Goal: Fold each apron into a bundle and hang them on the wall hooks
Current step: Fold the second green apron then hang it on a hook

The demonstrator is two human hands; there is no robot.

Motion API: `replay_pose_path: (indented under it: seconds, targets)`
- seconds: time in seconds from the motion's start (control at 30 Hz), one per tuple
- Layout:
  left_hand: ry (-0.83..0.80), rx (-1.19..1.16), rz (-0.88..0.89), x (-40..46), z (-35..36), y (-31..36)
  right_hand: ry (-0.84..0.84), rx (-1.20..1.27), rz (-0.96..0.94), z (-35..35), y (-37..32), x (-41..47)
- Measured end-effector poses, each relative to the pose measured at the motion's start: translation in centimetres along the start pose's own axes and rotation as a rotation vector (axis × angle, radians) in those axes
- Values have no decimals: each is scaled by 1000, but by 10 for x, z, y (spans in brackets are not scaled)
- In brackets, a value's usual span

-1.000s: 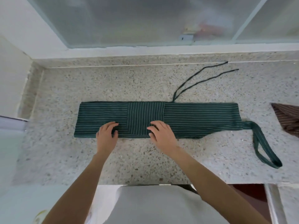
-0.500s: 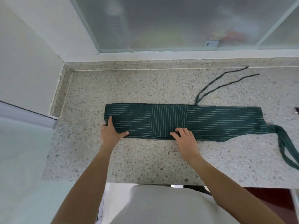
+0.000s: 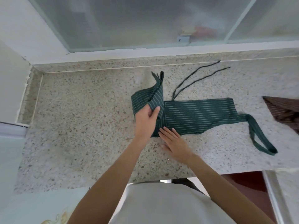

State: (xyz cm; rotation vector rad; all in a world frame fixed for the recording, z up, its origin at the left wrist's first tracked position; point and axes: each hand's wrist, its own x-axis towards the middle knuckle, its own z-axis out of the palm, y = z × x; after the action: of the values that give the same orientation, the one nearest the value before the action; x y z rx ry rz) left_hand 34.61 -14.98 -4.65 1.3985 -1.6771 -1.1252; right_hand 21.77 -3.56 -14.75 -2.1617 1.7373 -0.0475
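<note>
A dark green striped apron (image 3: 197, 115), folded into a long strip, lies on the speckled stone counter (image 3: 84, 120). My left hand (image 3: 146, 120) grips the strip's left end and holds it lifted and curled over towards the right. My right hand (image 3: 174, 139) lies flat, fingers together, on the strip's near edge just right of the fold. Two thin ties (image 3: 199, 78) trail towards the window. The wide neck loop (image 3: 258, 138) rests at the right end. No wall hooks are in view.
A brown striped cloth (image 3: 284, 112) lies at the right edge of the counter. Behind the counter runs a frosted window (image 3: 145, 21) with a white sill. A wall closes the left side. The counter's front edge is near my body.
My left hand has taken hold of the strip's left end and lifted it over to the right. My right hand stays pressed on the near edge. The camera has shifted left.
</note>
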Motion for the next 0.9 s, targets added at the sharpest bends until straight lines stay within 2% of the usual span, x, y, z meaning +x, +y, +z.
replay_pose_path:
  seconds: [0.1,0.17,0.23,0.3,0.4,0.43,0.5,0.63,0.73,0.83,0.9]
  targets:
    - [-101,73,135,1,58,17,289,132,225,-23,31,-34]
    - [-199,161,210,-3,92,22,411,90,379,-37,58,-63]
    - [-341,269,243,-11,123,14,414,16,486,-44,89,-89]
    - [-519,378,206,-18,147,-6,383,-3,544,-43,116,-106]
    - [-767,606,158,-22,164,-25,382,81,603,-44,144,-110]
    - [-785,624,176,-23,163,-26,399,124,617,-48,149,-106]
    - [-672,590,231,-27,153,-28,396,231,637,-58,155,-95]
    - [-171,645,336,-40,108,-40,334,295,563,-69,167,-67]
    - [-49,704,135,-51,77,-57,199,289,498,-69,171,-49]
    - [7,449,-132,-60,67,-68,82,158,523,-67,168,-35]
    - [137,362,-193,-62,66,-68,52,60,548,-67,162,-26]
